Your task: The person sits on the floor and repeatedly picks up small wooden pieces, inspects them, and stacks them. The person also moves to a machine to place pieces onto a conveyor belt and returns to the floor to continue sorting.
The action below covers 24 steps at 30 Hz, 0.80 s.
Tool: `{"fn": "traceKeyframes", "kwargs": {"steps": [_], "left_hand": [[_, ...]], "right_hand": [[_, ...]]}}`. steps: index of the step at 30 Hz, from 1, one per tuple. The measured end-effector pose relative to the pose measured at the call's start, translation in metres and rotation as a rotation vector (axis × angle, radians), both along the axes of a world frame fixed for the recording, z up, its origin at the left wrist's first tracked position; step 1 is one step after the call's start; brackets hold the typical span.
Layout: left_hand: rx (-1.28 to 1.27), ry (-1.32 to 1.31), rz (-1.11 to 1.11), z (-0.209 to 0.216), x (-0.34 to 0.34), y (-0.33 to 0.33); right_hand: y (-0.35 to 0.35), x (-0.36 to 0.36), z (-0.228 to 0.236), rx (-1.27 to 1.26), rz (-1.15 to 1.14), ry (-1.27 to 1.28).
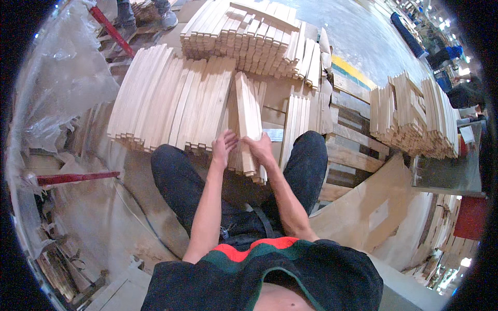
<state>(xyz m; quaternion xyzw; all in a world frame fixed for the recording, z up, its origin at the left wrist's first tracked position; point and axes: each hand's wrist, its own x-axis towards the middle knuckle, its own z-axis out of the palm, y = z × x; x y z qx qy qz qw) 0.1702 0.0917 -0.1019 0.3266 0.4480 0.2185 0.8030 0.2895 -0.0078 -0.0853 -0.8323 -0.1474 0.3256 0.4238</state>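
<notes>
Between my knees, several pale wooden strips (248, 109) lean together lengthwise, pointing away from me. My right hand (259, 149) is closed around their near part, its thumb across the top and its fingers along the right side. Just left of them is my left hand (224, 147), fingers stretched out and slightly apart, holding nothing. Whether its fingertips touch the wood I cannot tell. A wide stack of wooden strips (171, 98) lies to the left of my hands, and a narrow row of strips (297, 114) lies to the right, by my right knee.
A tall stack of strips (238, 39) stands beyond my hands. At right are a slatted pallet (355, 155) and another stack of strips (410, 116). Cardboard (373, 207) lies near my right leg. Red bars (78, 178) and plastic sheeting (62, 78) are at left; a person's shoe (169, 19) shows far off.
</notes>
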Motion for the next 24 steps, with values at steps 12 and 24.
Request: {"fn": "traceKeyframes", "kwargs": {"steps": [12, 24], "left_hand": [[0.427, -0.711, -0.195, 0.181, 0.012, 0.020], [1.148, -0.254, -0.579, 0.165, -0.006, 0.004]], "right_hand": [[-0.043, -0.024, 0.119, 0.506, 0.507, -0.276], [0.001, 0.013, 0.089, 0.410, 0.797, -0.054]]}}
